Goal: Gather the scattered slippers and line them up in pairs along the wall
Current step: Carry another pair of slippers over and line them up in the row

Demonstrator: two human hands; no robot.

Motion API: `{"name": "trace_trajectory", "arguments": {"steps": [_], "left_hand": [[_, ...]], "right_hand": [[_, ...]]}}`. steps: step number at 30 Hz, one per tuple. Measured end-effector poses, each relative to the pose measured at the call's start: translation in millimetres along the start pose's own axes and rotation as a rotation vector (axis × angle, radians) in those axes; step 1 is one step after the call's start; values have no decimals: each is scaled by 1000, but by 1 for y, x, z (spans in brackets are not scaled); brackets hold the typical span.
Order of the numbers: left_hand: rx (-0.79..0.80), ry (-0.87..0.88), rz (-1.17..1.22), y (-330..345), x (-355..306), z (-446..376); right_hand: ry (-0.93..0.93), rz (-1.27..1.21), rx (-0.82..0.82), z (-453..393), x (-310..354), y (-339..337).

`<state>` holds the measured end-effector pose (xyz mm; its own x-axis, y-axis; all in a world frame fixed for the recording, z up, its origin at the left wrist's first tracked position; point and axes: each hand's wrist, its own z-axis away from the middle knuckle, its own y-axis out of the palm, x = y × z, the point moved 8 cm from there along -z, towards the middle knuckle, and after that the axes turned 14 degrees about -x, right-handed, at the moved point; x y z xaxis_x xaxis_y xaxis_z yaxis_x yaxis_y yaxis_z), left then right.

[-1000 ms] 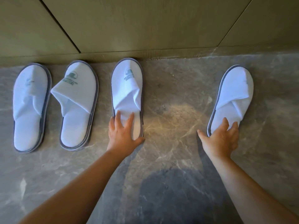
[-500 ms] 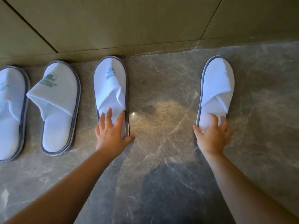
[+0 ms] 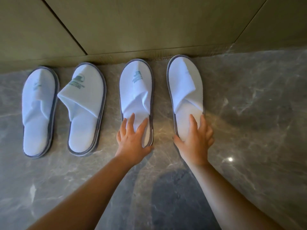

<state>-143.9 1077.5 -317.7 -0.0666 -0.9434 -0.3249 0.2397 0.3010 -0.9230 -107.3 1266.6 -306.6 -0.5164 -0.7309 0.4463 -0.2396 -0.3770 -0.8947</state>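
Note:
Several white slippers with grey soles lie toe-first against the wall. The far-left slipper (image 3: 39,103) and the second slipper (image 3: 86,103) form a close pair. My left hand (image 3: 131,141) lies on the heel of the third slipper (image 3: 135,90), fingers spread on the insole and thumb at its right edge. My right hand (image 3: 196,140) grips the heel of the fourth slipper (image 3: 185,87), with the thumb on its left rim and the fingers over its right side. A narrow gap separates the third and fourth slippers.
The olive panelled wall (image 3: 149,27) runs across the top, with a low skirting at its foot. Grey marble floor (image 3: 249,113) stretches to the right of the fourth slipper and toward me. My shadow falls on the floor between my arms.
My right hand has slid the fourth slipper left, from well apart to right beside the third one, with its toe at the wall. My left hand has stayed on the third slipper.

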Motion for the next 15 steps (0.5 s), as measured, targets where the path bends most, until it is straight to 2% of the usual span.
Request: {"name": "trace_trajectory", "arguments": {"steps": [15], "left_hand": [[4,36,10,0,5,4]], "right_hand": [[-9,15,4,-1,-1,5]]}}
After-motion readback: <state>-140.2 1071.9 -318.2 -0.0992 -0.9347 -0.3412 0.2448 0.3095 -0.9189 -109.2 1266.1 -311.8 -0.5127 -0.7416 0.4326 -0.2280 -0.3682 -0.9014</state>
